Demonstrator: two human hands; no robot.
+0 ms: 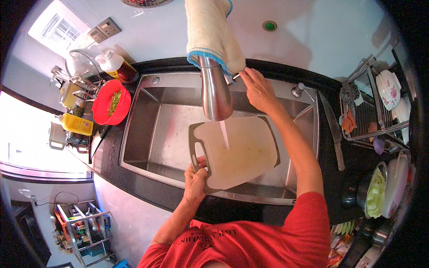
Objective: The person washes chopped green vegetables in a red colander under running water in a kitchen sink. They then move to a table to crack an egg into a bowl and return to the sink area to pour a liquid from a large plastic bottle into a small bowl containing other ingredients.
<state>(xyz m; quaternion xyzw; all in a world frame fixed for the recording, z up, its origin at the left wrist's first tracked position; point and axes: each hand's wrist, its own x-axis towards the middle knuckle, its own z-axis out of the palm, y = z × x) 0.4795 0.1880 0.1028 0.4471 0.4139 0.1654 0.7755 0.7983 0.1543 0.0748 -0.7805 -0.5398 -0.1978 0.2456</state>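
Left grip (195, 181) is clasping the cutting board (243, 154) under water (224, 134) running ahead; my right grip (259, 89) is touching the tap lever (236, 76), closure unclear; I'm seemingly mid-rinse, unfinished

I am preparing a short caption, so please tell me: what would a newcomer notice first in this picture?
At top centre, a metal faucet under a blue-edged cream cloth runs a water stream onto a pale cutting board over the sink. The left hand grips the board's handle side; the right hand is at the faucet lever. On the left, a bright red plastic bowl holds green pieces.
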